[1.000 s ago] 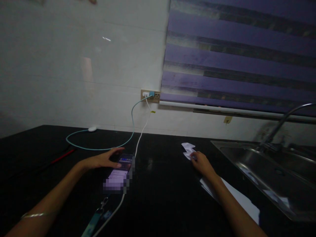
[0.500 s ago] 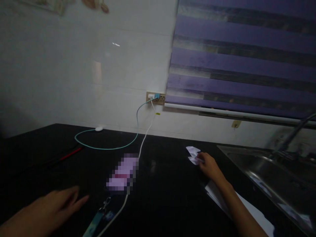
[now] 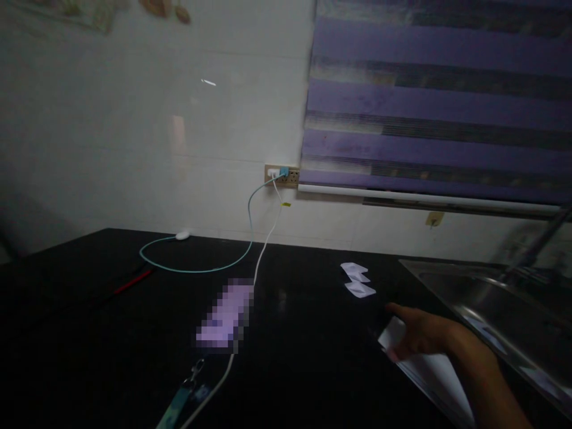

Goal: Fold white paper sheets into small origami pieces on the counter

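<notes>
The right hand (image 3: 429, 333) is over the far end of the paper stack (image 3: 447, 381), at the right of the dark table (image 3: 304, 363). Its thumb and fingers are spread, with white paper showing in the gap between them; blur hides whether they touch the paper. The left hand is out of view, so its state cannot be told.

The folded papers (image 3: 360, 290) lie close together on the table, beyond the hand and a little to its left. The phone (image 3: 226, 316), blurred into blocks, lies left of centre with the white cable (image 3: 261, 256) along its right side. A teal strap (image 3: 175, 406) lies nearer.

A teal cable (image 3: 196, 271) loops from the outlet (image 3: 294, 177) on the wall to a white disc (image 3: 183, 236) at the table's far edge. The sink (image 3: 473, 292) is at the right; a striped blind (image 3: 429, 101) hangs beyond.
</notes>
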The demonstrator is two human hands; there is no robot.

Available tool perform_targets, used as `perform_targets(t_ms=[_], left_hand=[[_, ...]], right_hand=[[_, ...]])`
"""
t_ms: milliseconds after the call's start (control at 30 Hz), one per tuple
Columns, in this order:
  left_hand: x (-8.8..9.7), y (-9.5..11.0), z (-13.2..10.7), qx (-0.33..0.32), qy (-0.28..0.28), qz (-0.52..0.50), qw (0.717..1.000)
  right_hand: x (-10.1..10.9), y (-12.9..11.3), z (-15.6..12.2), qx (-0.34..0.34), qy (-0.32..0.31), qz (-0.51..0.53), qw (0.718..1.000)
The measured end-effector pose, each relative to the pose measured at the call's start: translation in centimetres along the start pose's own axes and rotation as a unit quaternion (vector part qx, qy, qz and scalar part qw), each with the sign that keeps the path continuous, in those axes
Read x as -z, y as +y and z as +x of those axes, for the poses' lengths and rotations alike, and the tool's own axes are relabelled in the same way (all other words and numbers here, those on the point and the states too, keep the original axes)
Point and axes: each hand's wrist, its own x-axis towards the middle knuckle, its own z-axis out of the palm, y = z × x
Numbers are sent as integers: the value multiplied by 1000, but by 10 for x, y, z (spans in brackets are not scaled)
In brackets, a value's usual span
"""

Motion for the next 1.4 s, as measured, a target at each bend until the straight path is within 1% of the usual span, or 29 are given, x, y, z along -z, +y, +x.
perform_targets(t_ms=[67, 100, 133, 200, 233, 267, 367, 400, 467, 533, 600, 767, 833, 900, 967, 1033, 1167, 1233, 1333, 1400], left_hand=[[2, 17, 12, -29, -29, 3, 999], [5, 23, 18, -48, -48, 7, 998], [9, 28, 26, -54, -44, 31, 997], [18, 32, 41, -58, 3, 64, 996], [22, 31, 49, -61, 12, 79, 995], [25, 28, 56, -58, 6, 87, 995], [27, 17, 75, -62, -46, 92, 993], [26, 14, 80, -63, -53, 90, 993], [23, 8, 88, -65, -53, 86, 993], [21, 4, 97, -70, -48, 87, 993], [19, 1, 109, -76, -31, 98, 992], [12, -11, 149, -69, 100, 134, 984], [7, -16, 163, -82, 118, 149, 978], [-1, -20, 174, -103, 112, 171, 973], [-8, -23, 180, -124, 105, 193, 968], [-14, -24, 184, -130, 101, 211, 963], [-21, -22, 187, -89, 86, 222, 967], [-22, -20, 188, -70, 92, 217, 969], [-23, -17, 189, -60, 95, 204, 972], [-21, -15, 189, -67, 100, 193, 974]], right_hand=[[-4, -4, 3, -2, -15, -8, 1000], [-6, -5, 4, 9, -10, -12, 1000], [-8, -5, 6, 17, 4, -18, 1000], [-10, -5, 7, 24, 26, -31, 999], [-10, -5, 7, 27, 32, -31, 999], [-10, -5, 6, 29, 31, -28, 999], [-6, -5, 2, 31, 21, -16, 999], [-4, -5, 1, 29, 16, -15, 999], [-3, -4, 0, 26, 10, -15, 1000], [-3, -2, 3, 39, 11, -7, 999], [-4, 3, 7, 59, 19, 4, 998], [-6, 10, 14, 73, 24, 14, 997], [-5, 9, 13, 78, 26, 11, 997], [-4, 5, 10, 87, 27, 13, 996], [-2, 0, 6, 90, 25, 16, 995], [1, -5, 1, 89, 17, 13, 996], [6, -12, -7, 108, 7, 2, 994], [7, -12, -8, 105, 12, -11, 994], [5, -10, -7, 95, 24, -32, 995], [4, -9, -6, 92, 31, -42, 994]])
